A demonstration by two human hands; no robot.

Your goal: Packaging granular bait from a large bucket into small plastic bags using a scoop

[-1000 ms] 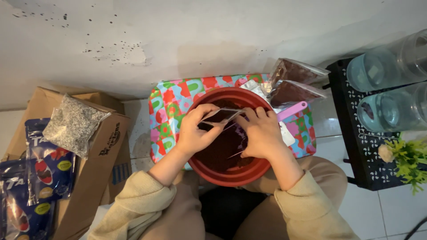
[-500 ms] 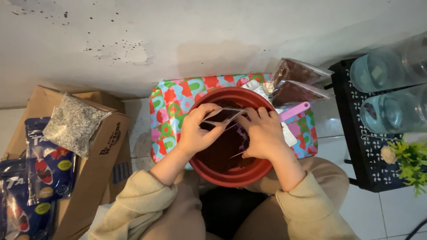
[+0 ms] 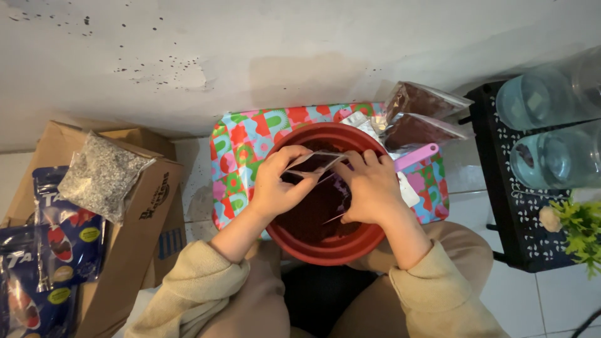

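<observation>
At frame centre, a small clear plastic bag (image 3: 316,164) is held over the red bowl (image 3: 325,247) of dark brown material. Its mouth is pinched at either edge by the left hand (image 3: 275,184) and right hand (image 3: 370,188), fingers pressed together on the film (contents of the bag cannot be told). Judgement: the opening is best kept taut and centred above the bowl, so that spillage onto the patterned tray (image 3: 241,147) is avoided.

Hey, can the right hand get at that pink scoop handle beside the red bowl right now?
Probably, but not freely: the right hand lies just beside the pink handle with nothing between them, yet both it and the left hand grip a clear bag over the bowl.
</observation>
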